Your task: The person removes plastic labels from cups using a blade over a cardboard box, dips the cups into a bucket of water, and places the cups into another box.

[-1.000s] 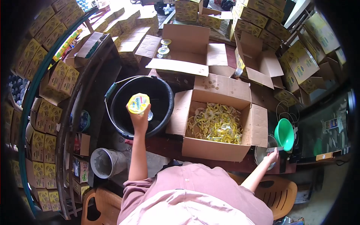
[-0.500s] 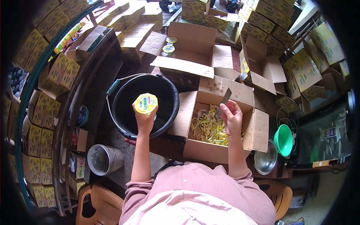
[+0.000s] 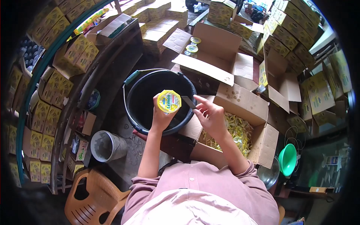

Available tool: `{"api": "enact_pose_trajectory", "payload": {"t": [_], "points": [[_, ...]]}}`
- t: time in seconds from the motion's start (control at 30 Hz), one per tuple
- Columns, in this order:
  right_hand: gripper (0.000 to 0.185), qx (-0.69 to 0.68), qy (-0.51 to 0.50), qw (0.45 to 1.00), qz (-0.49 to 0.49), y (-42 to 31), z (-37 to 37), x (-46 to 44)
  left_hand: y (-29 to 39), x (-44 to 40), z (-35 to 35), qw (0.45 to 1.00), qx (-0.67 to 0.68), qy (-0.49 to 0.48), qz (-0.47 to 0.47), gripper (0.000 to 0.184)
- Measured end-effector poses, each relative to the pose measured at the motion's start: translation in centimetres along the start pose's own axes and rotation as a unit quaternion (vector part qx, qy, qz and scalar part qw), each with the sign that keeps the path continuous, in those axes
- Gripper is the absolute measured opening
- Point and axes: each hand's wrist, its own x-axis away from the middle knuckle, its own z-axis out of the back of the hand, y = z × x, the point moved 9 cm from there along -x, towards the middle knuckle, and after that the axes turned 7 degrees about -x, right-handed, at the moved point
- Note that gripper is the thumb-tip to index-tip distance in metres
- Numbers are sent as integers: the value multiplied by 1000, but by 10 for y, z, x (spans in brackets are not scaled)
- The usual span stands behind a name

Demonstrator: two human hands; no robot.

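Holding a yellow-edged Lemon cup (image 3: pixel 169 101) in the left hand (image 3: pixel 161 120) over a round black plastic bucket (image 3: pixel 143 91); pinching a thin, flat blade (image 3: pixel 189 103) in the right hand (image 3: pixel 210 113), just beside the cup, near a cardboard box (image 3: pixel 245 103) of crinkled strips (image 3: pixel 244 137).

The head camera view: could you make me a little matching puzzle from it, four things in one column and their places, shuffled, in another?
Things
1. Lemon-labelled cup
2. thin flat strip
3. yellow scraps
4. green bowl

Places
A. inside the nearest cardboard box
B. in the person's right grip
C. to the right of that box
D. in the person's left grip

Pairs: 1-D, 2-B, 3-A, 4-C
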Motion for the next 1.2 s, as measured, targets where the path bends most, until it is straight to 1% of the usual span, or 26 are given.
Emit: {"api": "enact_pose_trajectory", "payload": {"t": [0.03,0.13,0.17,0.2,0.27,0.4,0.47,0.57,0.67,0.87,0.97,1.2], "points": [[37,25,-22,999,15,-3,-8,-4,1,0,0,1000,3,0,6,67],[33,87,-57,990,98,-15,-28,-11,-1,-1,0,1000,14,-2,7,66],[32,147,-70,975,153,-19,-36,-12,-1,-2,0,1000,13,-6,6,66],[32,171,-77,967,174,-23,-39,-13,-2,-2,0,1000,11,-11,6,66],[33,219,-90,948,214,-30,-45,-15,-2,-1,-2,999,16,-27,5,66],[35,244,-125,931,240,-33,-53,-19,-11,1,-7,998,34,-60,11,67],[36,245,-128,930,242,-32,-54,-22,-12,1,-9,996,55,-70,27,68],[36,244,-137,929,241,-32,-55,-24,-10,1,-9,996,50,-74,22,67],[35,233,-141,932,239,-30,-57,-25,-6,1,-9,994,80,-74,30,65],[37,237,-147,930,238,-27,-61,-25,-5,1,-9,993,80,-77,32,64],[37,231,-152,932,234,-26,-61,-25,-3,0,-7,995,68,-72,20,64],[36,242,-160,930,227,-27,-64,-26,-5,1,-9,992,87,-83,27,63]]}}
